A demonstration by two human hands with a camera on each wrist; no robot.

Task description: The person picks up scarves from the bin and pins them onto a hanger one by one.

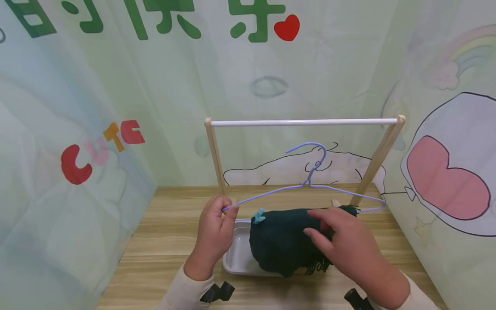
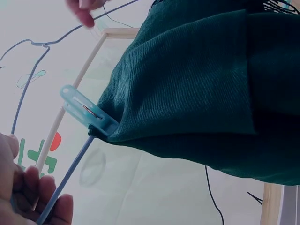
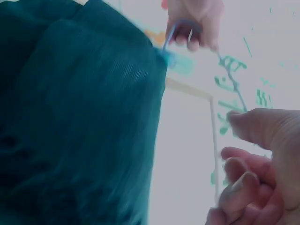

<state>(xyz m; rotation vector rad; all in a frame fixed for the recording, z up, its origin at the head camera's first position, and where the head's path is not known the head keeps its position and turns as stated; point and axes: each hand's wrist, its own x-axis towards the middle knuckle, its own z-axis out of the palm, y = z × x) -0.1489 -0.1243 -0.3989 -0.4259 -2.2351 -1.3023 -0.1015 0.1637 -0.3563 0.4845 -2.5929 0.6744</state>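
My left hand grips the left corner of a lilac wire hanger, its hook pointing up. Over the hanger's lower bar hangs a dark green fringed scarf, folded over. A light blue clothespin clips the scarf's left end to the bar. In front of the scarf's right part hovers my right hand, thumb and forefinger apart and nothing between them. The right wrist view has its thumb stretched out beside the cloth, other fingers loosely bent. That hand hides part of the scarf's right end in the head view.
Behind the hanger stands a small rack with wooden posts and a white rod. A white tray sits on the wooden table, partly under the scarf. Printed cloth walls close in the back and both sides.
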